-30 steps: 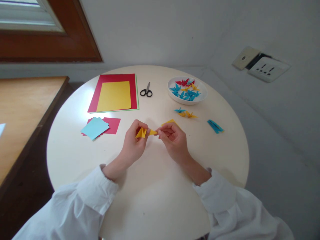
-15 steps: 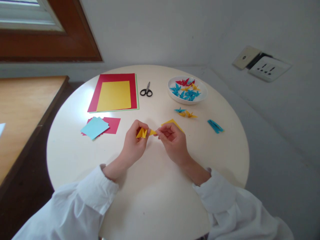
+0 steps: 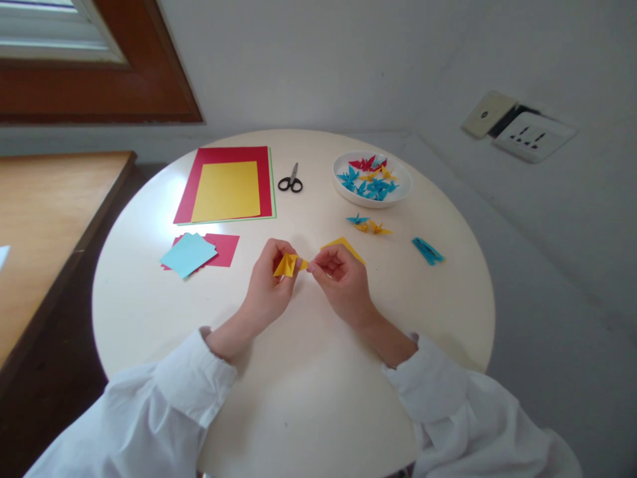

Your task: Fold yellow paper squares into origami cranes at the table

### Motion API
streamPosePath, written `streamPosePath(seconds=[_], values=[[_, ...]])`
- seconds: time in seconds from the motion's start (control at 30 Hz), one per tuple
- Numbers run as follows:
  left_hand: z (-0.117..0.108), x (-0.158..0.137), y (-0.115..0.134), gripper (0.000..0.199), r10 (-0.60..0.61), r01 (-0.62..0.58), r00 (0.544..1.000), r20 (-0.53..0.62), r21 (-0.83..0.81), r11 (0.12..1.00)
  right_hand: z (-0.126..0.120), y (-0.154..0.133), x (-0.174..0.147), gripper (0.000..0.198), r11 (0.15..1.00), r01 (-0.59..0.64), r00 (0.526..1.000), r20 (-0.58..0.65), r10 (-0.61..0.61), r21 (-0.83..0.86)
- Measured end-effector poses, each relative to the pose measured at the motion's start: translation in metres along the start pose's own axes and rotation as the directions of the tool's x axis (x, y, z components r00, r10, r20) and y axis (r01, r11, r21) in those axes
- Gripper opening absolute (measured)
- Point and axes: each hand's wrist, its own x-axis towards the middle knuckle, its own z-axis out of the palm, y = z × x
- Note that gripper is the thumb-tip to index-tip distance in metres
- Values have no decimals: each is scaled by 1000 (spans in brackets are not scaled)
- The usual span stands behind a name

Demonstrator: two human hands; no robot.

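A yellow folded paper piece (image 3: pixel 286 265), with pleated flaps at its left end and a narrow point at its right, is held up above the middle of the table. My left hand (image 3: pixel 269 277) is closed around its body, thumb and fingers pinching it. The thumb and forefinger of my right hand (image 3: pixel 344 282) pinch its narrow right tip. My fingers hide part of the folds. Behind my right hand lies yellow paper (image 3: pixel 348 247), partly covered by that hand. Beyond it rest small folded paper cranes, one blue (image 3: pixel 357 219) and some yellow (image 3: pixel 379 229).
A white round dish (image 3: pixel 343 196) holds several paper cranes. Black-handled scissors (image 3: pixel 290 182) lie beside large red and yellow sheets (image 3: pixel 226 192). Light-blue squares (image 3: pixel 189 255) overlap pink paper (image 3: pixel 226 249) at left. Blue folded strips (image 3: pixel 428 251) lie at right, near the round table's edge (image 3: pixel 490 292).
The yellow folded piece has turned slightly in my left hand, its pleated flaps showing a bit more. Both hands stay nearly in place, still pinching it.
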Motion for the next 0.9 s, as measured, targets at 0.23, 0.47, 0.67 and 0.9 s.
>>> streamPosePath(seconds=[0.23, 0.47, 0.67, 0.9], values=[[0, 0, -1, 8, 76, -77, 995, 60, 23, 997, 0, 0, 0, 11, 1000, 3, 1000, 27, -2, -25], [-4, 3, -3, 16, 177, -162, 984, -24, 307, 938, -4, 4, 3, 7, 984, 65, 997, -22, -70, -168], [-6, 3, 2, 9, 229, -188, 973, -37, 448, 874, -6, 5, 3, 5, 939, 164, 985, 6, -170, -302], [-7, 4, -2, 5, 214, -176, 977, -23, 489, 854, -4, 1, 2, 8, 851, 288, 952, 41, -302, -440]])
